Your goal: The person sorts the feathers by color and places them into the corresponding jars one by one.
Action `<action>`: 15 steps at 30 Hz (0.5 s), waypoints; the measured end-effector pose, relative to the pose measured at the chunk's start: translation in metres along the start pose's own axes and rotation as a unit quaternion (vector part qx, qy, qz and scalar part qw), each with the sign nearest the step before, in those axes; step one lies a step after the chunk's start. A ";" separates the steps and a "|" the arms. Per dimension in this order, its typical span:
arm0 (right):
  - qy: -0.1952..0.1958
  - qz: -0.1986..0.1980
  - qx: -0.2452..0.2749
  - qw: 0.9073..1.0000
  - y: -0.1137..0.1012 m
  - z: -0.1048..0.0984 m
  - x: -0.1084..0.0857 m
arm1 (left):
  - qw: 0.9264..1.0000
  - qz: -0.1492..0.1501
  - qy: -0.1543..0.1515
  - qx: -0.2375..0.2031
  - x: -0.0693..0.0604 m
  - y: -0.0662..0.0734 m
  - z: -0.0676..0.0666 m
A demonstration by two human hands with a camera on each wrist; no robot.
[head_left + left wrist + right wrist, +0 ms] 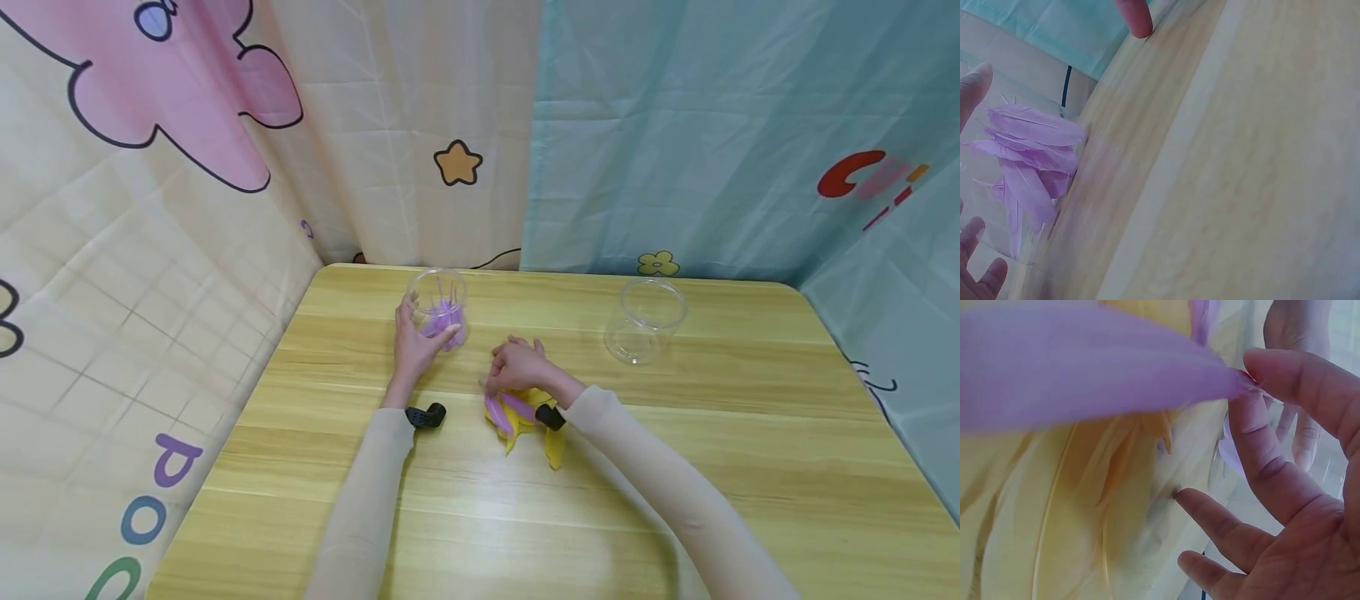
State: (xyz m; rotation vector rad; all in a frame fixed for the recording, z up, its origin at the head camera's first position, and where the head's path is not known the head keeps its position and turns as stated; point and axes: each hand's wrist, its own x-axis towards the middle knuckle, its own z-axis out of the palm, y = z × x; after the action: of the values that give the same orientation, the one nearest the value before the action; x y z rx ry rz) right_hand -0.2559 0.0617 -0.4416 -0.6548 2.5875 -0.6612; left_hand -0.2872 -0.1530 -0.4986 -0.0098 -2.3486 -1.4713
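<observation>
Near the back left of the table, my left hand (pixel 412 346) holds a clear cup (pixel 438 289) between thumb and fingers. Several purple feathers (pixel 1035 147) lie inside that cup, seen through its wall in the left wrist view. My right hand (pixel 520 367) is over a loose pile of yellow feathers (pixel 554 450). Between its thumb and index fingertip it pinches the quill end of a purple feather (pixel 1116 369), while the other fingers are spread. Another purple feather shows at the pile; my hand and wrist camera partly cover the heap.
A second clear cup (pixel 647 325) stands upright at the back right of the wooden table (pixel 750 467). Printed curtains (pixel 457 83) hang behind the table and along its sides.
</observation>
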 end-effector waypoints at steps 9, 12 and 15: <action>0.035 0.010 0.023 0.999 0.001 -0.011 0.005 | 1.000 0.000 -0.001 -0.002 0.001 -0.001 0.000; 0.090 0.003 0.079 0.993 0.000 -0.018 0.010 | 1.000 -0.003 -0.004 -0.001 0.001 -0.001 0.000; 0.157 -0.010 0.156 0.975 -0.005 -0.026 0.015 | 1.000 -0.006 -0.006 -0.001 0.000 0.000 0.000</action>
State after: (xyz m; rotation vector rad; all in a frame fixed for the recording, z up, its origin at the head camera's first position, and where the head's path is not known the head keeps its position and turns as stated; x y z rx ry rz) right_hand -0.2785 0.0591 -0.4219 -0.5081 2.6675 -1.2344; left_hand -0.2876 -0.1531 -0.4986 -0.0064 -2.3610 -1.4832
